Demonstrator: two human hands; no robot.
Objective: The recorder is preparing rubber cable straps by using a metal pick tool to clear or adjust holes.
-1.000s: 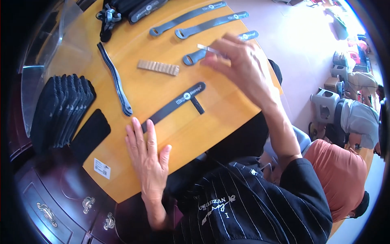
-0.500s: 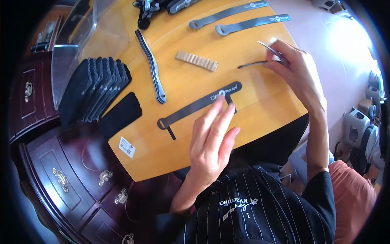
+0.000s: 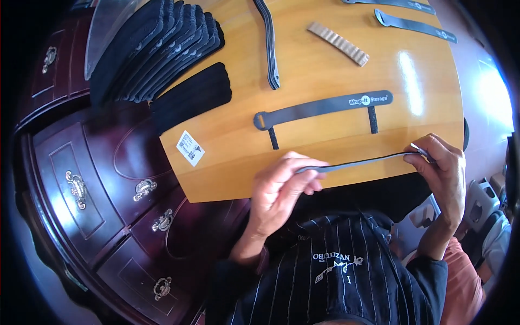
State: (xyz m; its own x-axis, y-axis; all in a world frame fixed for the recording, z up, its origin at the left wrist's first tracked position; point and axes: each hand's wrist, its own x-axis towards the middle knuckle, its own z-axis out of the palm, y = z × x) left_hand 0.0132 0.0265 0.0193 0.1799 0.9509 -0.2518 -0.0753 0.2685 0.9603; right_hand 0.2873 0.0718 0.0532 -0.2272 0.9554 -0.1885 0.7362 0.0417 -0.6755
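Note:
A thin dark grey strap (image 3: pixel 363 162), seen nearly edge-on, stretches between my hands above the table's near edge. My left hand (image 3: pixel 279 192) is closed on its left end, thumb against fingers. My right hand (image 3: pixel 444 170) pinches the other end and also holds a slim tool with a shiny metal tip (image 3: pixel 415 147); the rest of that tool is hidden. Beyond my hands lies a grey hook-and-loop cable strap (image 3: pixel 319 110) with a slotted left end. Two short black strips, a left strip (image 3: pixel 274 139) and a right strip (image 3: pixel 373 121), stick out from its near edge.
On the wooden table (image 3: pixel 233 173) are a corrugated tan piece (image 3: pixel 338 43), stacked narrow straps (image 3: pixel 269 49), a fanned black pile (image 3: pixel 162 54), a flat black piece (image 3: pixel 197 92) and a white label (image 3: pixel 189 148). Another grey strap (image 3: pixel 417 27) lies far right. Dark drawers (image 3: pixel 81 189) stand left.
My right hand has come nearer with the strap and tool. My left hand, earlier free with fingers spread, now grips the strap's other end. The view has shifted toward the table's near edge.

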